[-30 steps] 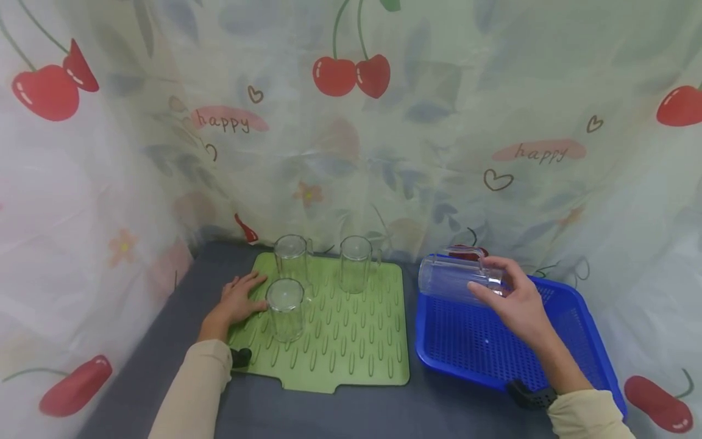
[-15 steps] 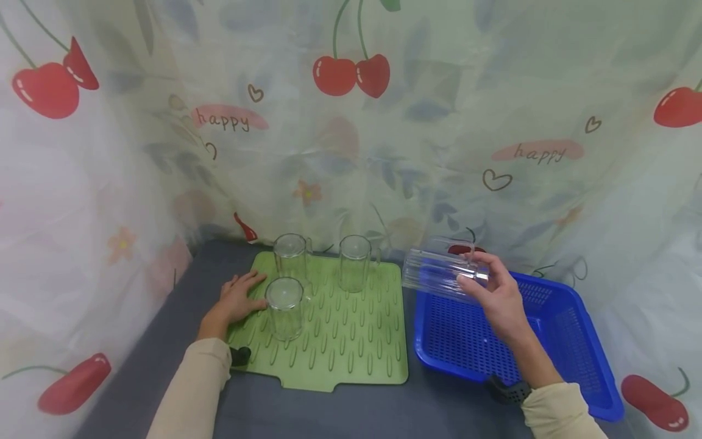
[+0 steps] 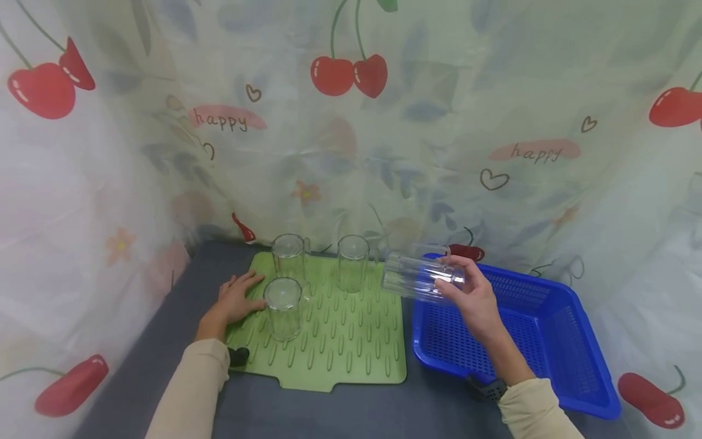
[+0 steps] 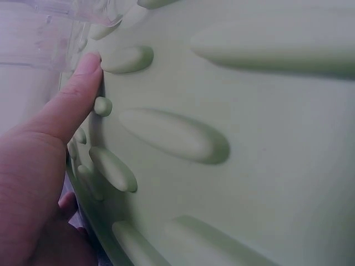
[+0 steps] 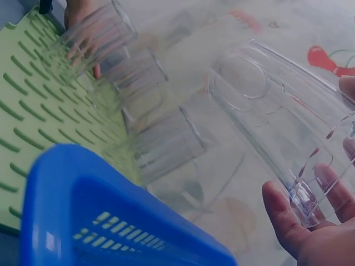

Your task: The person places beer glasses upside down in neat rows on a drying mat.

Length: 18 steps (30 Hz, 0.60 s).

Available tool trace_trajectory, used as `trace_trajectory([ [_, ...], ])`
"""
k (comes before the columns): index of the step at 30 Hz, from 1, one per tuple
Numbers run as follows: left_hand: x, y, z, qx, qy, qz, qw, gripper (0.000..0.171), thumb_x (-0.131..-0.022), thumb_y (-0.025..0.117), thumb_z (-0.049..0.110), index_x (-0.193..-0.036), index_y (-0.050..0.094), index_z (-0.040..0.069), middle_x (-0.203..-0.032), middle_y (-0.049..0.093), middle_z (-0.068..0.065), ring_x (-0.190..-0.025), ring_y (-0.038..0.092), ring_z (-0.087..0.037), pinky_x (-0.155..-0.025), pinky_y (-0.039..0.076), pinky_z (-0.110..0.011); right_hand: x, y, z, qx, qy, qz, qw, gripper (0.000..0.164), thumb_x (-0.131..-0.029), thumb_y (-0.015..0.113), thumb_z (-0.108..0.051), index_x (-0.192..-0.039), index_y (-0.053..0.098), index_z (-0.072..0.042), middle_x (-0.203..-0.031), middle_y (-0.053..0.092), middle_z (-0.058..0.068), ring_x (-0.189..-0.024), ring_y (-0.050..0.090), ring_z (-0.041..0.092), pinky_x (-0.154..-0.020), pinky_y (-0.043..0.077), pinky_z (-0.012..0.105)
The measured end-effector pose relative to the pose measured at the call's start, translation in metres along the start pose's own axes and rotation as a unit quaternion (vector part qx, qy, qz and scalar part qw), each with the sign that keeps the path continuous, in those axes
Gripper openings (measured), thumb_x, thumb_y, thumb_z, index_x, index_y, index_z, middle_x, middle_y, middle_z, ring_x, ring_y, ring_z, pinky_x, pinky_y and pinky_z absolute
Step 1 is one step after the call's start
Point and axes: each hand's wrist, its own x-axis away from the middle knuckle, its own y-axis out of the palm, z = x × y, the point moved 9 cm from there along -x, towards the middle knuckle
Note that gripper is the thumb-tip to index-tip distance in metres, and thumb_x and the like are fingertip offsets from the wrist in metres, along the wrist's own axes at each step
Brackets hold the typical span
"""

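My right hand (image 3: pixel 476 305) grips a clear glass mug (image 3: pixel 408 274) near one end, fingers and thumb around it. The mug lies nearly sideways in the air, its handle upward, over the gap between the green ridged mat (image 3: pixel 351 366) and the blue basket. On the mat stand three more glass mugs: one at the front left (image 3: pixel 285 314), one behind it (image 3: pixel 289 259) and one at the back middle (image 3: pixel 353 265). My left hand (image 3: pixel 237 300) rests with fingers spread on the mat's left edge; its thumb (image 4: pixel 66 108) lies close to the front mug.
A blue perforated plastic basket (image 3: pixel 589 341) stands to the right of the mat on a dark grey tabletop (image 3: pixel 395 414). Behind and at both sides hangs a pale curtain (image 3: pixel 351 152) with cherry prints, close to the back mugs.
My right hand has carried the glass mug leftward, from over the basket to the mat's right edge. My left hand and the three standing mugs have stayed in place.
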Motion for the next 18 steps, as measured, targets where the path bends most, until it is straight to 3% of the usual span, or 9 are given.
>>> trace_trajectory([
  [10,0.001,-0.001,-0.001,0.002,-0.003,-0.003,1.0000,0.077,-0.095,0.073,0.035,-0.160,0.036,0.017,-0.172,0.016,-0.013,-0.154,-0.001,-0.054,-0.118,0.010,-0.077,0.003,0.024,0.014,0.000,0.020,-0.029,0.999,0.041,-0.097,0.067,-0.005,-0.135,0.050,-0.001,-0.133,0.058,-0.011,-0.123,0.055,0.005,-0.087,0.056,0.017],
  [18,0.003,-0.002,0.004,0.002,0.005,-0.001,1.0000,0.076,-0.095,0.074,0.033,-0.159,0.037,0.014,-0.171,0.017,-0.016,-0.153,0.000,-0.056,-0.118,0.007,-0.077,0.003,0.042,0.020,-0.029,0.034,-0.044,0.998,0.043,-0.096,0.068,-0.005,-0.135,0.050,-0.002,-0.133,0.058,-0.006,-0.116,0.062,0.007,-0.084,0.060,0.023],
])
